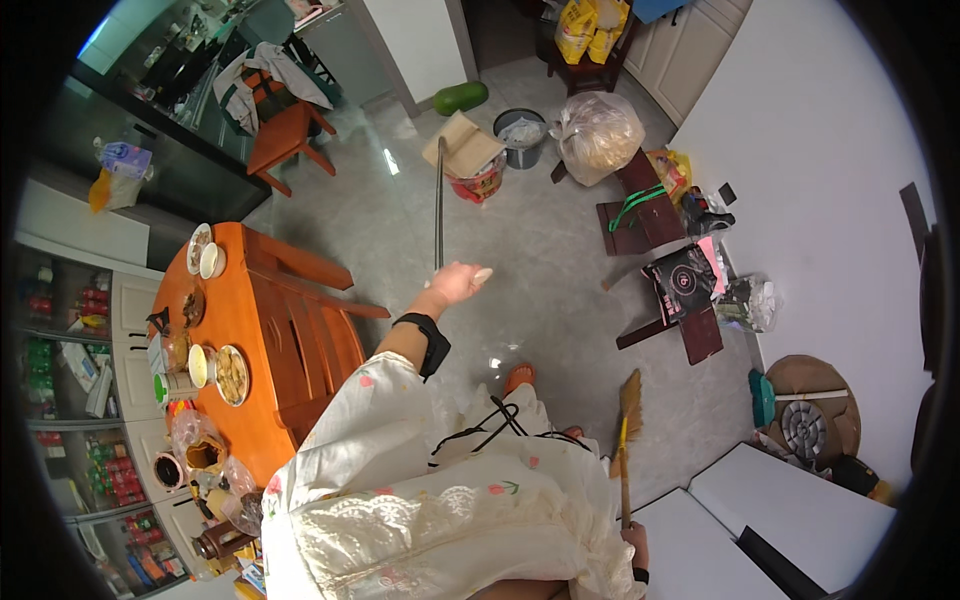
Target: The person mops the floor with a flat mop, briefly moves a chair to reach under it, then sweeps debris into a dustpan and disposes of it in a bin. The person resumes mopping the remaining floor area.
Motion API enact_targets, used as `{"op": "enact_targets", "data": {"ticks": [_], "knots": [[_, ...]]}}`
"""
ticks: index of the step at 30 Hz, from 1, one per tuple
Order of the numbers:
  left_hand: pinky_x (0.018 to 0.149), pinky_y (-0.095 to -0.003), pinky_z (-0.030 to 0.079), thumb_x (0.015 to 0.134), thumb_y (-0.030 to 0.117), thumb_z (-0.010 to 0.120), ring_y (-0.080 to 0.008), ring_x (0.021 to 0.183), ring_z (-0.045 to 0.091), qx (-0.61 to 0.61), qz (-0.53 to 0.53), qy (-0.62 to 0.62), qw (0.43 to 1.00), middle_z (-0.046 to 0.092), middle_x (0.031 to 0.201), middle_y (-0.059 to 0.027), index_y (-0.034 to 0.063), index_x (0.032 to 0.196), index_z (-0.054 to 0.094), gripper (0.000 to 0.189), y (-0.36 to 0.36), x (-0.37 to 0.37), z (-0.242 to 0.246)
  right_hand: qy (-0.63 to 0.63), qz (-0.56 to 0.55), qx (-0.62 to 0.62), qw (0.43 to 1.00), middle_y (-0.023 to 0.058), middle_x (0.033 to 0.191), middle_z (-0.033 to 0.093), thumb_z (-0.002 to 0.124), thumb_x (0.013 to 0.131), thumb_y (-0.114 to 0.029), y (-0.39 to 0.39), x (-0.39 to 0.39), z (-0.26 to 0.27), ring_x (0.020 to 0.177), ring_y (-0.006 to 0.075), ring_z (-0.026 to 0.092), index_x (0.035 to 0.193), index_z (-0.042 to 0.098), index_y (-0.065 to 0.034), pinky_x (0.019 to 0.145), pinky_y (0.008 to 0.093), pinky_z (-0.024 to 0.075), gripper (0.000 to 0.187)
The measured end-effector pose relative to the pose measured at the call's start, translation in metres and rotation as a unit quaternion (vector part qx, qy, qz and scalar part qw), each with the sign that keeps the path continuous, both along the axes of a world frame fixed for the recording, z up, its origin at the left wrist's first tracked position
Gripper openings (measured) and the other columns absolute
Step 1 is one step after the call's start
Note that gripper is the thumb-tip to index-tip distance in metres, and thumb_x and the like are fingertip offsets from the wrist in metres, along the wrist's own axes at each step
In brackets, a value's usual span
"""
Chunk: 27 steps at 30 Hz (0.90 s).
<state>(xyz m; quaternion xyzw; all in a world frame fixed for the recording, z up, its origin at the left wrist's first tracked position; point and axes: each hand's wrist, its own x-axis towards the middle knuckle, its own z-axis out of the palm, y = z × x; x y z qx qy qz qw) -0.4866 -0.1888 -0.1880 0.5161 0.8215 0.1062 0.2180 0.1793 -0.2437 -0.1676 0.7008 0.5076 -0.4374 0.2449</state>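
Observation:
My left hand point(456, 283), stretched out ahead, grips a long-handled dustpan by the end of its dark pole point(439, 210). A pale piece sticks out of that fist; whether it belongs to the handle I cannot tell. The beige dustpan pan point(465, 144) is at the pole's far end, over a red tub point(478, 186) and partly covering it. At my right side, my right hand point(636, 541) holds a broom by its yellowish stick point(625, 480). The broom's brown bristles point(632, 397) point away from me, near the floor beside my feet.
A grey bucket point(523, 142) with a bag liner stands beside the tub, near a stuffed plastic bag point(600, 135). Dark wooden stools point(651, 202) line the right wall. On the left, an orange-brown table point(225, 322) carries dishes; a wooden chair point(289, 142) stands beyond it.

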Motion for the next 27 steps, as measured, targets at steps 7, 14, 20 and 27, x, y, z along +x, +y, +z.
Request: {"op": "enact_targets", "data": {"ticks": [7,14,20,27], "knots": [[0.069,-0.0440,0.049,0.076,0.022,0.059,-0.0347,0.078,0.060,-0.007,0.033,-0.040,0.999,0.063,0.082,-0.0156,0.0097,0.096,0.059,0.024,0.012,0.008,-0.029,0.050,0.051,0.006,0.997,0.0152,0.060,0.059,0.055,0.062,-0.002,-0.007,-0.034,0.011,0.047,0.0220,0.058,0.091,0.059,0.0008,0.043,0.0337,0.0449,0.030],[0.067,-0.0436,0.049,0.075,0.023,0.060,-0.0355,0.073,0.060,0.038,0.055,-0.001,0.998,0.063,0.077,-0.0165,0.0081,0.092,0.060,0.022,0.013,-0.002,-0.011,0.060,-0.045,-0.037,0.997,0.0111,0.053,0.052,0.053,0.065,0.001,0.005,-0.051,0.025,0.038,0.0184,0.050,0.090,0.055,0.0017,0.032,0.0324,0.0368,0.025],[0.063,-0.0434,0.050,0.070,0.022,0.065,-0.0359,0.069,0.060,0.166,0.067,0.032,0.983,0.061,0.072,-0.0196,0.0059,0.092,0.060,0.028,0.018,-0.040,0.029,0.071,-0.078,-0.066,0.992,0.0101,0.051,0.051,0.055,0.067,0.001,0.009,-0.046,0.025,0.037,0.0180,0.049,0.095,0.055,0.0025,0.030,0.0319,0.0353,0.028],[0.058,-0.0443,0.050,0.070,0.022,0.065,-0.0365,0.064,0.060,0.196,0.079,0.042,0.976,0.060,0.069,-0.0191,0.0073,0.092,0.058,0.027,-0.001,-0.029,0.041,0.161,-0.157,-0.024,0.974,0.0102,0.053,0.053,0.056,0.066,0.000,-0.020,0.007,-0.023,0.038,0.0180,0.050,0.095,0.056,0.0029,0.032,0.0317,0.0360,0.029]]}}
